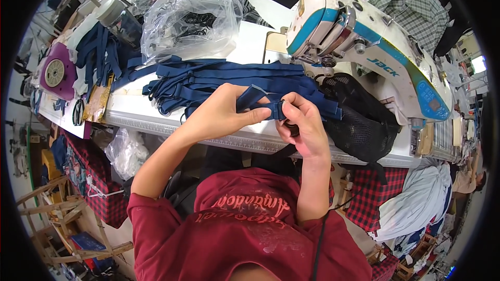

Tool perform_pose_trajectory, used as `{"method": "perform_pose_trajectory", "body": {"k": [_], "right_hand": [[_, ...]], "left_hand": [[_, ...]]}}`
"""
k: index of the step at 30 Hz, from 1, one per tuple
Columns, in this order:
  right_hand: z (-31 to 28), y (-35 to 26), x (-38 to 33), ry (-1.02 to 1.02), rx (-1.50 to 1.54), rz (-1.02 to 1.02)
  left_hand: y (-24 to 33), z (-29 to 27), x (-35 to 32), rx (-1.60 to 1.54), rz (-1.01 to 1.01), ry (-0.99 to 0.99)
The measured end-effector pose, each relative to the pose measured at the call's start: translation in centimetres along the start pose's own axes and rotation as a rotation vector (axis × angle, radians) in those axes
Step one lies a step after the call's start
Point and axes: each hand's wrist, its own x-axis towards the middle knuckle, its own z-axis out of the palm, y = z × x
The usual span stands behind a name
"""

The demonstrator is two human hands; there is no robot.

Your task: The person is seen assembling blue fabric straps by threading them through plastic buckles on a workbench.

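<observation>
Above the table's front edge, my two hands meet on a navy blue fabric strap. My left hand is closed on it, thumb pressing along the top, while a folded end stands up past the fingers. My right hand pinches the other part of the strap beside a small dark piece, perhaps a buckle, mostly hidden by the fingers. A dark band hangs below that hand. Just beyond both hands lies a loose bundle of navy straps across the tabletop.
A white and blue sewing machine stands at the right, with a black mesh pouch before it. A clear plastic bag sits at the back. On the left are a purple object and a clear jar. A ruler strip runs along the table edge.
</observation>
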Motion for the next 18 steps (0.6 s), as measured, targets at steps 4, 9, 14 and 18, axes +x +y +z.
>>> {"method": "perform_pose_trajectory", "body": {"k": [4, 9, 14, 18], "right_hand": [[0.8, -0.1, -0.1, -0.023, 0.012, -0.008], [1.5, 0.0, -0.2, 0.009, -0.05, -0.019], [2.5, -0.1, -0.5, -0.016, -0.054, -0.141], [1.8, -0.2, -0.7, -0.094, -0.294, -0.176]], "left_hand": [[0.1, -0.1, -0.5, -0.013, -0.053, -0.037], [0.1, -0.1, -0.7, -0.023, -0.094, -0.022], [0.1, -0.6, -0.7, -0.064, -0.057, -0.016], [-0.3, -0.8, -0.6, -0.078, -0.012, -0.01]]}}
